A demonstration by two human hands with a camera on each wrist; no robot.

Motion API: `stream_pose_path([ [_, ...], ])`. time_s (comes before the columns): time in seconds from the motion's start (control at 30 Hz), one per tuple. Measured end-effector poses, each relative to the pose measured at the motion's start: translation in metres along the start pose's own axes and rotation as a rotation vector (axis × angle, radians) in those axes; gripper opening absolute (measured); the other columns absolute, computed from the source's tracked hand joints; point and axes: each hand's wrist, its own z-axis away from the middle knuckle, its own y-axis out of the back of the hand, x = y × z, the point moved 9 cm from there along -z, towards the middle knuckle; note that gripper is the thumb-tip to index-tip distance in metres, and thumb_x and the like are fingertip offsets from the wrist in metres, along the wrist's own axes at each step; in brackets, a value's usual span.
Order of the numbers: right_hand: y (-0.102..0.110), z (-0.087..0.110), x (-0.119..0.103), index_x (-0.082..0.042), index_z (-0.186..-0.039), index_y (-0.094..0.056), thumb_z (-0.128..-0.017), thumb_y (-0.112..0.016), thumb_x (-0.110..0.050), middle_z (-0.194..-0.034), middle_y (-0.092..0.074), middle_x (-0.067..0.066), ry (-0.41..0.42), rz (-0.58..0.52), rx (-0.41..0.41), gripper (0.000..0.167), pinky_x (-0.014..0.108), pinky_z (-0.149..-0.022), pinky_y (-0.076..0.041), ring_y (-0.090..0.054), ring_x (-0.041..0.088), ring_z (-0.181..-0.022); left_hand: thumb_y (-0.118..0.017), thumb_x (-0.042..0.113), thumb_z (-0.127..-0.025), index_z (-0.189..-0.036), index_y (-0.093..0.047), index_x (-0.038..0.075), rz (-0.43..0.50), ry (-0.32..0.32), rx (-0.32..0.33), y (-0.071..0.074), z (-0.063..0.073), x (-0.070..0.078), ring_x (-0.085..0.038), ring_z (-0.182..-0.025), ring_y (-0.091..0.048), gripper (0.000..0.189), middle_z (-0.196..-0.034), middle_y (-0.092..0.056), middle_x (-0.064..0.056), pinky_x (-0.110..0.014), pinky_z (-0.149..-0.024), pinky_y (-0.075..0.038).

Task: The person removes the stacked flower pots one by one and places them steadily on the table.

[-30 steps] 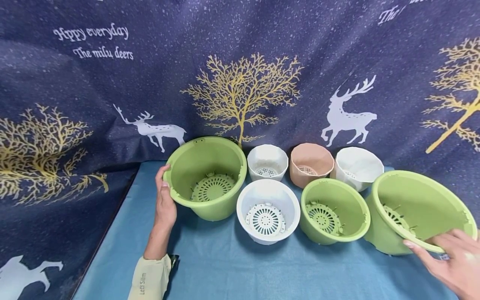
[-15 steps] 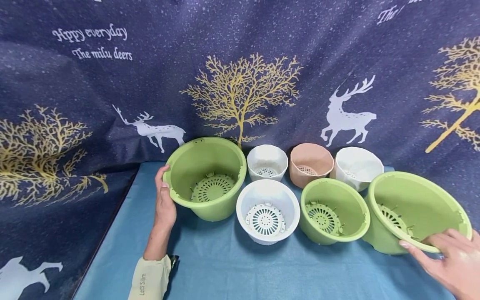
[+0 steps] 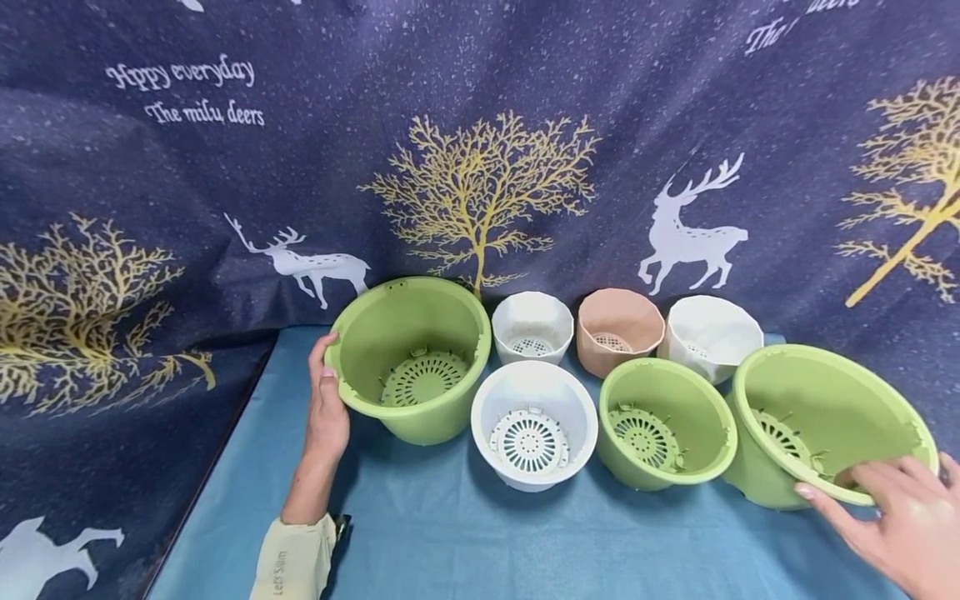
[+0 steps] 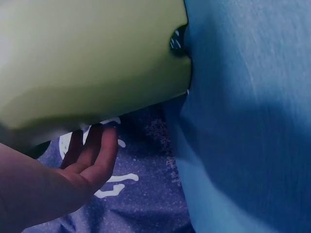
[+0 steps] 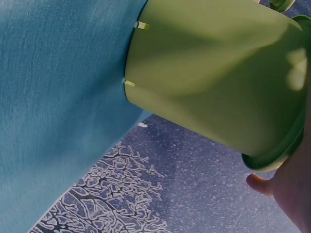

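Note:
A large green slotted-bottom flowerpot [image 3: 416, 333] stands at the left. My left hand [image 3: 327, 421] touches its rim from the outer left side, fingers loosely bent. In the left wrist view, the fingertips lie against the wall of this pot [image 4: 92, 58]; the thumb is hidden. At the far right, my right hand [image 3: 903, 508] grips the near rim of another large green flowerpot [image 3: 840, 392], thumb outside and fingers reaching inside. This pot leans toward that hand. The right wrist view shows its outer wall [image 5: 209, 73], with a fingertip just below the rim.
A white slotted pot [image 3: 536, 387] and a smaller green pot [image 3: 667, 383] stand between the large ones. Behind them are two white faceted pots [image 3: 532, 317] and a pinkish one [image 3: 621, 312]. A blue cloth [image 3: 450, 533] covers the table; a patterned dark curtain [image 3: 480, 67] hangs behind.
My right hand and the large green flowerpot in it have shifted slightly left, closer to the smaller green pot. My left hand stays at its pot's rim.

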Motion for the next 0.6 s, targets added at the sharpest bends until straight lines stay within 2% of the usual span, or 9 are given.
stream_pose_path([
  [0.07, 0.0, 0.001, 0.0, -0.011, -0.067, -0.067, -0.083, -0.058, -0.09, -0.067, -0.063, 0.013, -0.008, -0.013, 0.006, 0.081, 0.059, -0.122, -0.021, -0.047, 0.039, -0.074, -0.022, 0.03, -0.116, -0.164, -0.034, 0.018, -0.038, 0.0, -0.004, 0.002, -0.001, 0.0, -0.022, -0.145, -0.035, 0.051, -0.167, -0.033, -0.005, -0.028, -0.116, -0.026],
  [0.13, -0.001, 0.0, -0.002, -0.009, -0.071, -0.069, -0.084, -0.056, -0.089, -0.071, -0.066, 0.015, -0.017, -0.005, -0.027, 0.082, 0.064, -0.121, -0.018, -0.048, 0.039, -0.079, -0.023, 0.031, -0.116, -0.165, -0.034, 0.02, -0.092, 0.011, -0.012, 0.005, -0.001, 0.001, -0.023, -0.147, -0.034, 0.051, -0.168, -0.033, -0.005, -0.028, -0.116, -0.025],
  [0.27, -0.002, 0.0, -0.006, -0.004, -0.086, -0.076, -0.087, -0.052, -0.088, -0.083, -0.07, 0.022, -0.034, 0.001, -0.109, 0.087, 0.065, -0.121, -0.014, -0.051, 0.041, -0.086, -0.027, 0.029, -0.117, -0.168, -0.031, 0.025, -0.155, 0.044, -0.057, 0.009, -0.001, 0.002, -0.026, -0.147, -0.038, 0.051, -0.169, -0.034, -0.005, -0.024, -0.113, -0.029],
  [0.33, -0.001, -0.001, -0.008, -0.002, -0.091, -0.077, -0.089, -0.051, -0.087, -0.088, -0.071, 0.024, -0.024, 0.003, -0.121, 0.089, 0.064, -0.122, -0.013, -0.052, 0.044, -0.088, -0.029, 0.029, -0.117, -0.169, -0.029, 0.028, -0.198, 0.056, -0.077, 0.011, -0.001, 0.004, -0.026, -0.148, -0.038, 0.051, -0.17, -0.033, -0.003, -0.024, -0.113, -0.03],
  [0.5, 0.0, -0.006, -0.011, -0.001, -0.101, -0.078, -0.088, -0.056, -0.086, -0.098, -0.07, 0.026, -0.004, -0.028, -0.087, 0.089, 0.058, -0.124, -0.013, -0.052, 0.046, -0.094, -0.032, 0.034, -0.117, -0.169, -0.026, 0.04, -0.332, 0.07, -0.102, 0.019, -0.001, 0.009, -0.027, -0.154, -0.032, 0.053, -0.173, -0.029, 0.008, -0.047, -0.12, -0.029],
  [0.6, 0.0, -0.009, -0.012, -0.002, -0.112, -0.077, -0.087, -0.058, -0.085, -0.106, -0.07, 0.026, -0.021, -0.035, -0.087, 0.089, 0.058, -0.124, -0.012, -0.051, 0.045, -0.102, -0.035, 0.033, -0.116, -0.169, -0.027, 0.04, -0.384, 0.056, -0.107, 0.024, -0.001, 0.014, -0.032, -0.155, -0.03, 0.053, -0.173, -0.03, 0.002, -0.06, -0.119, -0.028],
])
